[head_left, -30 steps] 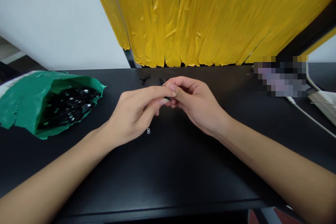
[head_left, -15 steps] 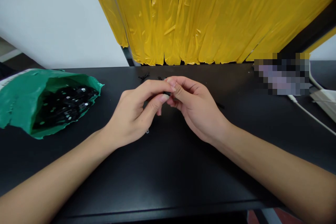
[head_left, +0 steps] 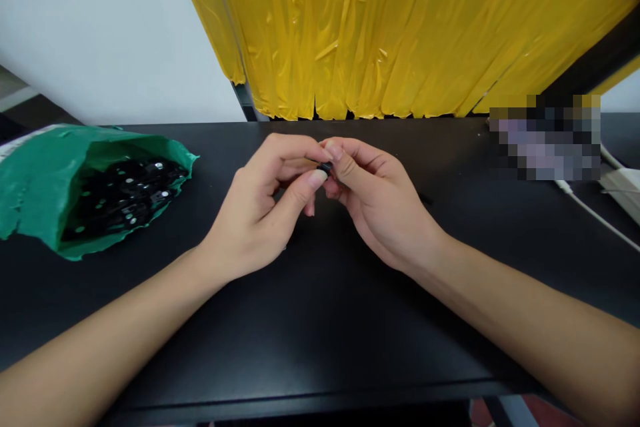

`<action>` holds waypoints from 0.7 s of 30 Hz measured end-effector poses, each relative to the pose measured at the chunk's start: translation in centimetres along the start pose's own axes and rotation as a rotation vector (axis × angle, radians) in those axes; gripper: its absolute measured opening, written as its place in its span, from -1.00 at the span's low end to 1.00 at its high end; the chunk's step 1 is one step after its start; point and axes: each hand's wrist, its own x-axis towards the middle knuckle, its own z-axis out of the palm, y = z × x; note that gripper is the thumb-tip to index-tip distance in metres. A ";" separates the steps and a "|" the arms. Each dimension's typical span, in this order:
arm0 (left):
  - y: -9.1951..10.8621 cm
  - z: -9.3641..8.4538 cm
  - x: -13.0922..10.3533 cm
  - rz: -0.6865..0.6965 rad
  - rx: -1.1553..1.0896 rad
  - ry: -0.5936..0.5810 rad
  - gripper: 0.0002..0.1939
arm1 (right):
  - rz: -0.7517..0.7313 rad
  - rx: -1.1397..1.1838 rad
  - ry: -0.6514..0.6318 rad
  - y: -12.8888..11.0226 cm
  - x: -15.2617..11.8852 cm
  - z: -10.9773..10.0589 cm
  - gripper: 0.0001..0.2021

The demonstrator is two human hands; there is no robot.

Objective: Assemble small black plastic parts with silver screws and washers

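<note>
left hand (head_left: 257,213) and right hand (head_left: 385,207) pinching a small black part (head_left: 325,167), pointing direction and long axis hiding from view

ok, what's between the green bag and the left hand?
In the head view, a stretch of black tabletop lies between the green bag and the left hand.

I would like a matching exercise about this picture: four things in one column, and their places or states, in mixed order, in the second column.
1. small black piece
2. green bag
3. yellow plastic sheeting
4. white cable

A. on the right side of the table
B. at the fingertips of the left hand and right hand
C. behind the table
D. open, with black pieces inside

Pairs: 1-B, 2-D, 3-C, 4-A
</note>
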 end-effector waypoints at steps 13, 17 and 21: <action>0.2 0.3 -0.3 0.004 0.176 0.062 -0.73 | -0.078 -0.122 0.045 0.3 -0.2 0.6 -0.79; 0.3 0.4 -0.1 0.037 0.139 0.071 -0.77 | -0.095 -0.104 0.113 0.1 0.0 0.6 -0.79; 0.1 0.3 0.1 0.005 0.002 0.038 -0.82 | -0.072 -0.091 0.115 -0.2 0.1 0.3 -0.81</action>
